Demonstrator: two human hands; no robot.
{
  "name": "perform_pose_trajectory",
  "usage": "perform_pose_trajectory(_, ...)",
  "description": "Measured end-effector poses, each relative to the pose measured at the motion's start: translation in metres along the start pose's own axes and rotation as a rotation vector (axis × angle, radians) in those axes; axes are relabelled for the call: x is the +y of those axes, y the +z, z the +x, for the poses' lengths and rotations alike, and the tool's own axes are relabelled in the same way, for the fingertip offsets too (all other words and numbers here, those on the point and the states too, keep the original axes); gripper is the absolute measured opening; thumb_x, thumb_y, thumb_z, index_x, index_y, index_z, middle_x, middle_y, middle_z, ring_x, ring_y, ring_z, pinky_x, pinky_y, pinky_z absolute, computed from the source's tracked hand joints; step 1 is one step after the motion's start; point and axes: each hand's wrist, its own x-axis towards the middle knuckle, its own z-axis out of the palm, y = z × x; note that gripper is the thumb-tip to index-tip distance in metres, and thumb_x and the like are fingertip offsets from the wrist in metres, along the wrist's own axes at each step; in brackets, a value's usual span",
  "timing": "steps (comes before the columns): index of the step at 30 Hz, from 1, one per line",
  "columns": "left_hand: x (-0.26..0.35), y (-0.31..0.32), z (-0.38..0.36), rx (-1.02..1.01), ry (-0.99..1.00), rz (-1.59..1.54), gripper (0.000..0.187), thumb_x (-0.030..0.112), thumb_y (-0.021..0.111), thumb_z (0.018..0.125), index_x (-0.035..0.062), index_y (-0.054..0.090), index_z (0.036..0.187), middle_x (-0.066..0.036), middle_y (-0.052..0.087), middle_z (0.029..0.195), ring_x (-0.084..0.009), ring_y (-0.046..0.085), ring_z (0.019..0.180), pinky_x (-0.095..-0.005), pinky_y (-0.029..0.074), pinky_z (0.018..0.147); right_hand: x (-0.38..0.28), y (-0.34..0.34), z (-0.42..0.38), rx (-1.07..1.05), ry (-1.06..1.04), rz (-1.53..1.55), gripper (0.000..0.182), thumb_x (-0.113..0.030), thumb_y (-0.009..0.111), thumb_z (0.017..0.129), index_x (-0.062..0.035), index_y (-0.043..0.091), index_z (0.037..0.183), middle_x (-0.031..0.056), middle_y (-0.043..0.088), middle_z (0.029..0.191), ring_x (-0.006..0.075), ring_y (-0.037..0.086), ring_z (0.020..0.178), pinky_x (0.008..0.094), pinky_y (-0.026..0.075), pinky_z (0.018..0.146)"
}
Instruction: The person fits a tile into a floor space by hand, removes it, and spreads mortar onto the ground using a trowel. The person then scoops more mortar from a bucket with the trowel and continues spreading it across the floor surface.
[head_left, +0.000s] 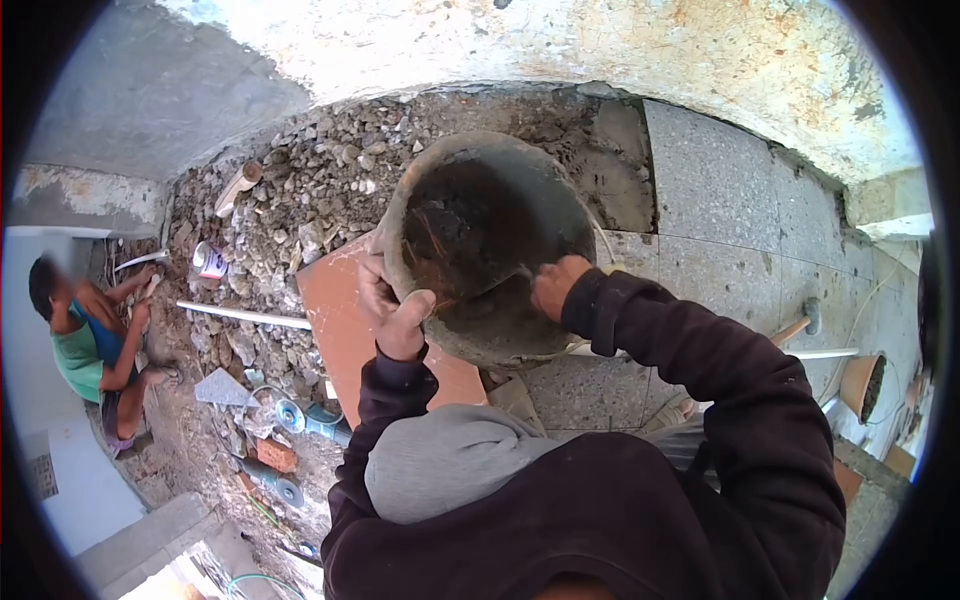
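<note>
A mortar-stained bucket (540, 195) is tipped so that its mouth faces me, with dark grey residue inside. My left hand (397, 312) grips its near-left rim, thumb over the edge. Inside the mouth, at the right, my right hand (560, 286) is closed. A small pale glint shows beside its fingers, but what they hold is too dark to name. The bucket's wire handle (604, 240) hangs along its right side. Below the bucket lies a flat reddish-brown sheet (340, 290).
Speckled grey floor tiles (712, 185) run to the right, with a mallet (798, 328) and a tub (860, 385) on them. Left are rubble (290, 220), a white pipe (245, 315), angle grinders (291, 416) and a brick (276, 456). Another person (85, 345) crouches far left.
</note>
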Motion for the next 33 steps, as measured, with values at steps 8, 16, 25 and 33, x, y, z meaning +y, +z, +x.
perform_pose_trajectory(8, -0.006, 0.002, -0.008, -0.151, -0.026, 0.117, 0.033, 0.018, 0.065, 0.063, 0.0044, 0.038, 0.078, -0.020, 0.043, 0.112, -0.0209, 0.040, 0.103, -0.0318, 0.031, 0.085, 0.008, -0.004, 0.041, 0.282, 0.534, 0.236, 0.023, -0.015, 0.042, 0.076, -0.0024, 0.061, 0.084, 0.0126, 0.060, 0.076, 0.0273, 0.060, 0.072, 0.0374, 0.048, 0.063)
perform_pose_trajectory(16, -0.012, 0.020, -0.013, -0.168, 0.139, 0.095, 0.039, 0.024, 0.067, 0.060, 0.0036, 0.041, 0.080, -0.024, 0.035, 0.122, -0.0274, 0.034, 0.113, -0.0382, 0.025, 0.092, 0.000, 0.043, 0.016, -0.117, 0.066, 0.316, 0.021, -0.011, 0.049, 0.072, -0.0035, 0.060, 0.089, 0.0169, 0.060, 0.083, 0.0312, 0.059, 0.081, 0.0399, 0.047, 0.067)
perform_pose_trajectory(25, -0.019, 0.015, -0.006, -0.047, 0.337, 0.111, 0.036, 0.023, 0.065, 0.060, 0.0020, 0.043, 0.079, -0.021, 0.043, 0.113, -0.0257, 0.037, 0.108, -0.0362, 0.028, 0.090, 0.007, 0.009, -0.004, -0.379, -0.118, 1.680, 0.019, -0.007, 0.056, 0.071, 0.0022, 0.052, 0.087, 0.0079, 0.051, 0.056, 0.0116, 0.049, 0.041, 0.0251, 0.040, 0.035)
perform_pose_trajectory(33, 0.001, 0.004, -0.002, 0.185, 0.176, 0.048, 0.034, 0.025, 0.060, 0.062, 0.0036, 0.040, 0.077, -0.009, 0.047, 0.083, -0.0156, 0.045, 0.075, -0.0293, 0.038, 0.072, 0.048, -0.091, -0.085, -0.009, -0.153, 1.882, 0.021, -0.008, 0.057, 0.072, 0.0060, 0.050, 0.086, 0.0042, 0.049, 0.054, 0.0097, 0.047, 0.039, 0.0223, 0.038, 0.036)
